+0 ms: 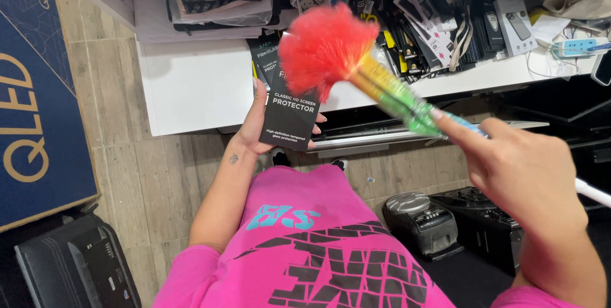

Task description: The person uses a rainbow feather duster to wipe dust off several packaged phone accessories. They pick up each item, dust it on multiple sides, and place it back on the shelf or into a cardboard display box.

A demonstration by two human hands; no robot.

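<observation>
1. Beyond the desk (191, 85) front edge, your left hand (254, 131) is clamped around a black packet (290, 114).
2. Your right hand (519, 171) is closed on a duster (347, 60), its red head brushing the packet's top.
3. Open floor (146, 174) lies below.

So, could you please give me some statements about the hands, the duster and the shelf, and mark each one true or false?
1. The left hand holds flat black packages. True.
2. The right hand holds a feather duster with a red fluffy head and a rainbow-coloured handle. True.
3. The duster's head rests on the wooden floor. False: it is raised, just above the black packages.
4. The white shelf carries only one box. False: many small packaged accessories are piled on it.
5. The person wears a pink shirt. True.
</observation>
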